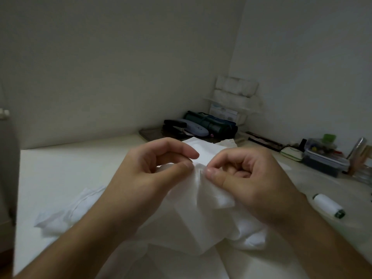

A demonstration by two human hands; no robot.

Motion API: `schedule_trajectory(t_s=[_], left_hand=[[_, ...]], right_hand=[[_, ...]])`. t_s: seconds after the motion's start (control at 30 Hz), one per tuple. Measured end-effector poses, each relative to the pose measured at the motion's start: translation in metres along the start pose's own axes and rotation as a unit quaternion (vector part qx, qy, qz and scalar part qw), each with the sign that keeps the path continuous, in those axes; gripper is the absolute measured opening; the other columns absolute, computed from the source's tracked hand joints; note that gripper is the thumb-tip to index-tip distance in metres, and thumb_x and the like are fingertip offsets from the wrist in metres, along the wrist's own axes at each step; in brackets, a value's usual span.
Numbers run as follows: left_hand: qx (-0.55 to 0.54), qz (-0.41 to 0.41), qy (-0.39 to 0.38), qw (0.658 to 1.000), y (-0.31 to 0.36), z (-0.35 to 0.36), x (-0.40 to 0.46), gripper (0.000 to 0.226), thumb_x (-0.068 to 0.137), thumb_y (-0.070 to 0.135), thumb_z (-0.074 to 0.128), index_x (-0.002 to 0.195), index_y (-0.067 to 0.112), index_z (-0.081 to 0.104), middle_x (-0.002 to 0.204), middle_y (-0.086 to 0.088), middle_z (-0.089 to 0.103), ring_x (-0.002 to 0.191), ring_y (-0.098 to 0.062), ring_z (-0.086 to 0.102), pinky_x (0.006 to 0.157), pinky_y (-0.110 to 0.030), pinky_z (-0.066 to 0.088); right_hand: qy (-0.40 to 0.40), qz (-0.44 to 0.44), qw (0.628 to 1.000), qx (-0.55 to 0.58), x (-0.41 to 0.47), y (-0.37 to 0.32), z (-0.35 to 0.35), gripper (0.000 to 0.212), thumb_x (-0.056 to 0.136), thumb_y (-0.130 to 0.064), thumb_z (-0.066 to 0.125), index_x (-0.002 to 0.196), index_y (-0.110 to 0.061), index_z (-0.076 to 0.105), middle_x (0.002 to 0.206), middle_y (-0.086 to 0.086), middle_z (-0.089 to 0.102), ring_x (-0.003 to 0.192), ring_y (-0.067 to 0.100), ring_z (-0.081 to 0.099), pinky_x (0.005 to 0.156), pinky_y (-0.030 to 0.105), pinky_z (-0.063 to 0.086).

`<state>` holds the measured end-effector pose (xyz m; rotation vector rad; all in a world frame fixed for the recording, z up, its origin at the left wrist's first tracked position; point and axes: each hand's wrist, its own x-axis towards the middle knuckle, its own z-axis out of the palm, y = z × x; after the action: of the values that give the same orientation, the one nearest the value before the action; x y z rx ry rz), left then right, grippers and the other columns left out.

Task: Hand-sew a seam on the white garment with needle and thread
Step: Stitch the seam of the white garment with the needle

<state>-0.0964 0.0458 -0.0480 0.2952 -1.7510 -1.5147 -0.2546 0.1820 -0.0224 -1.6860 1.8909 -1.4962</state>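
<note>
The white garment [203,214] lies bunched on the table [66,170]. The left hand [145,174] pinches a fold of it with thumb and curled fingers. The right hand [247,178] pinches the same fold, just beside the left hand. A spool of white thread [328,205] lies right of the garment. The needle is too small to see.

garment [203,214]: thin white cloth, creased | spool [328,206]: matt thread, probably plastic core

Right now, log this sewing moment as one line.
stage: stitching | both hands: left, right pinch white garment fold | needle: not discernible | thread spool: on table, right
</note>
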Motion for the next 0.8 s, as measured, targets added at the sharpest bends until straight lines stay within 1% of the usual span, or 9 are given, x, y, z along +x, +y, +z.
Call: schedule_trajectory(t_s=[0.07, 0.2, 0.27, 0.33, 0.4, 0.53, 0.63, 0.73, 0.8], left_hand=[[0.010, -0.018, -0.002, 1.000, -0.001, 0.000, 0.001, 0.018, 0.080, 0.027, 0.074, 0.095, 0.023, 0.083, 0.088, -0.007, 0.080, 0.078, -0.026, 0.071, 0.075, -0.044, 0.050], [0.024, -0.100, -0.061, 0.993, 0.001, 0.001, 0.001, 0.024, 0.080, 0.032, 0.074, 0.101, 0.024, 0.085, 0.097, -0.010, 0.082, 0.093, -0.037, 0.079, 0.091, -0.057, 0.060], [0.009, -0.133, -0.085, 0.987, 0.003, 0.000, 0.001, 0.022, 0.082, 0.030, 0.079, 0.099, 0.017, 0.085, 0.096, -0.015, 0.082, 0.091, -0.038, 0.078, 0.087, -0.053, 0.060], [-0.015, -0.149, -0.089, 0.985, 0.005, -0.001, 0.000, 0.019, 0.084, 0.026, 0.086, 0.093, 0.009, 0.084, 0.090, -0.021, 0.080, 0.077, -0.035, 0.074, 0.074, -0.045, 0.056], [-0.021, -0.141, -0.078, 0.987, 0.005, -0.001, 0.001, 0.023, 0.082, 0.029, 0.087, 0.087, 0.007, 0.082, 0.082, -0.020, 0.078, 0.068, -0.030, 0.069, 0.068, -0.038, 0.052], [-0.038, -0.123, -0.071, 0.989, 0.003, -0.001, 0.001, 0.025, 0.079, 0.034, 0.079, 0.085, 0.010, 0.083, 0.078, -0.015, 0.078, 0.064, -0.023, 0.070, 0.062, -0.031, 0.051], [-0.036, -0.113, -0.073, 0.990, 0.002, -0.001, 0.001, 0.019, 0.086, 0.029, 0.081, 0.088, 0.010, 0.084, 0.079, -0.016, 0.078, 0.066, -0.024, 0.069, 0.066, -0.033, 0.050], [-0.033, -0.103, -0.061, 0.992, 0.001, -0.002, 0.001, 0.027, 0.083, 0.035, 0.075, 0.092, 0.011, 0.084, 0.083, -0.020, 0.078, 0.069, -0.029, 0.070, 0.071, -0.040, 0.051], [-0.039, -0.103, -0.057, 0.992, 0.001, -0.003, 0.001, 0.031, 0.082, 0.037, 0.074, 0.093, 0.010, 0.084, 0.086, -0.023, 0.078, 0.072, -0.032, 0.070, 0.073, -0.043, 0.050]], right_hand=[[0.010, 0.005, 1.000, -0.003, 0.001, 0.004, -0.002, 0.013, 0.092, -0.019, 0.081, 0.079, -0.018, 0.078, 0.058, 0.014, 0.034, 0.050, 0.022, 0.029, 0.048, 0.026, 0.028], [0.030, 0.000, 0.999, 0.012, 0.001, 0.003, -0.006, 0.015, 0.093, -0.015, 0.077, 0.078, -0.018, 0.078, 0.064, 0.030, 0.048, 0.055, 0.036, 0.040, 0.055, 0.028, 0.041], [0.033, 0.006, 0.999, 0.021, 0.001, 0.004, -0.006, 0.017, 0.094, -0.011, 0.074, 0.078, -0.016, 0.077, 0.061, 0.027, 0.045, 0.056, 0.032, 0.038, 0.054, 0.026, 0.039], [0.032, 0.015, 0.999, 0.022, 0.002, 0.006, -0.007, 0.017, 0.094, -0.010, 0.074, 0.078, -0.013, 0.076, 0.058, 0.014, 0.035, 0.054, 0.023, 0.032, 0.052, 0.023, 0.033], [0.034, 0.020, 0.999, 0.014, 0.003, 0.007, -0.007, 0.015, 0.094, -0.011, 0.075, 0.079, -0.012, 0.076, 0.059, 0.009, 0.031, 0.054, 0.019, 0.030, 0.051, 0.023, 0.031], [0.040, 0.017, 0.999, 0.001, 0.003, 0.006, -0.009, 0.013, 0.093, -0.012, 0.077, 0.079, -0.012, 0.076, 0.059, 0.008, 0.031, 0.054, 0.018, 0.030, 0.052, 0.021, 0.032], [0.049, 0.029, 0.998, -0.008, 0.004, 0.006, -0.010, 0.012, 0.092, -0.014, 0.078, 0.080, -0.013, 0.077, 0.059, 0.006, 0.030, 0.054, 0.018, 0.030, 0.054, 0.023, 0.034], [0.070, 0.043, 0.996, -0.030, 0.005, 0.009, -0.012, 0.015, 0.091, -0.017, 0.080, 0.077, -0.014, 0.076, 0.056, 0.003, 0.031, 0.052, 0.017, 0.030, 0.054, 0.013, 0.038], [0.095, 0.036, 0.994, -0.047, 0.005, 0.009, -0.013, 0.017, 0.089, -0.020, 0.081, 0.075, -0.013, 0.076, 0.054, 0.002, 0.033, 0.051, 0.016, 0.031, 0.054, 0.011, 0.040]])
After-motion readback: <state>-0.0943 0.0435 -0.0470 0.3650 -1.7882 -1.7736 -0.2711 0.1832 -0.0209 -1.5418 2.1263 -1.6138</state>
